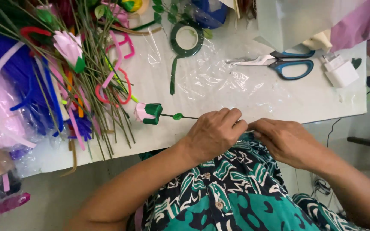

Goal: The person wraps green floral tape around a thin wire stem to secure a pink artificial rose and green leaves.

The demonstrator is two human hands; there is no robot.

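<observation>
Pink paper rose [144, 113] lying flat at the table edge [279, 112], thin stem running into the left hand [213, 134], pinched there. Right hand [285, 139] touching the left, fingers curled, grasp unclear. Scissors [285, 64] well beyond the rose, tape roll [186, 39] farther up.

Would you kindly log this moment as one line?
left hand: pinching flower stem | right hand: fingertips meeting left's at table edge | pink bud: lying on table | scissors: untouched
</observation>
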